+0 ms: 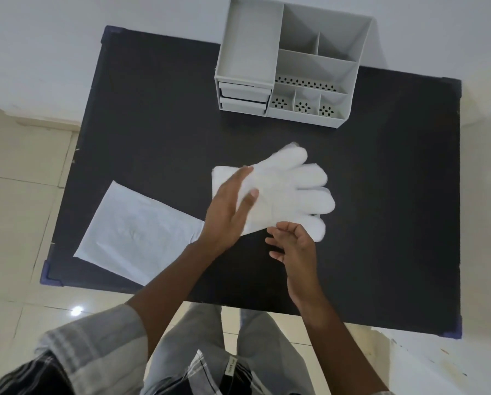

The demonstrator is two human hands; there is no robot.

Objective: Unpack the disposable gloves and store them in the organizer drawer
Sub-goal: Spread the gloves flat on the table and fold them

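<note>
**Gloves flat on the dark table, organizer drawers shut**

While the stack of white disposable gloves (pixel 289 189) lies flat near the middle of the black table (pixel 395 223), its fingers fan out to the right and its cuff end points left. The material looks thin, milky and slightly blurred at the fingertips. The left hand (pixel 230 212) rests palm-down on the cuff half of the gloves, fingers spread and straight, pressing rather than gripping. The right hand (pixel 292 246) sits just below the gloves' lower edge, fingers loosely curled and thumb near the index finger; whether it pinches the edge of the gloves I cannot tell.

To the left of the gloves, partly under the left wrist, a flat white packet (pixel 136 232) lies angled toward the table's near-left corner. At the far edge of the table stands a grey desk organizer (pixel 292 61) with open compartments on top, a perforated tray on its right front, and two small drawers (pixel 244 98) stacked on its left front, both pushed in. Bare tabletop lies between the gloves and the drawers. Pale floor tiles (pixel 16 195) surround the table.
</note>
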